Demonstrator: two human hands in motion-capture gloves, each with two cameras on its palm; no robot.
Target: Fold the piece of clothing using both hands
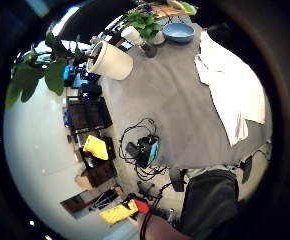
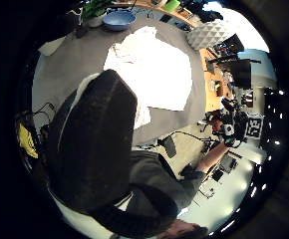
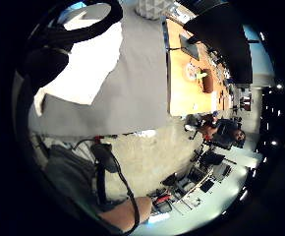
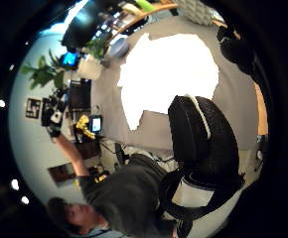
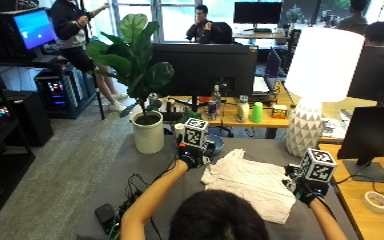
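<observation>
Shirt (image 5: 250,183) lies rumpled, unfolded, on the grey table (image 5: 152,165); my left hand (image 5: 191,158) and right hand (image 5: 306,192) hover beside it, grasping nothing, finger state unclear, so folding remains.

Grey carpet floor (image 5: 59,150), bright windows (image 5: 179,17) behind, wooden desk (image 5: 245,117) with monitors (a white lamp (image 5: 315,65) beside).

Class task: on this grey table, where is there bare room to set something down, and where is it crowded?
Bare grey table lies between the white plant pot and the white garment. The far edge is crowded: pot, blue bowl, lamp base.
</observation>
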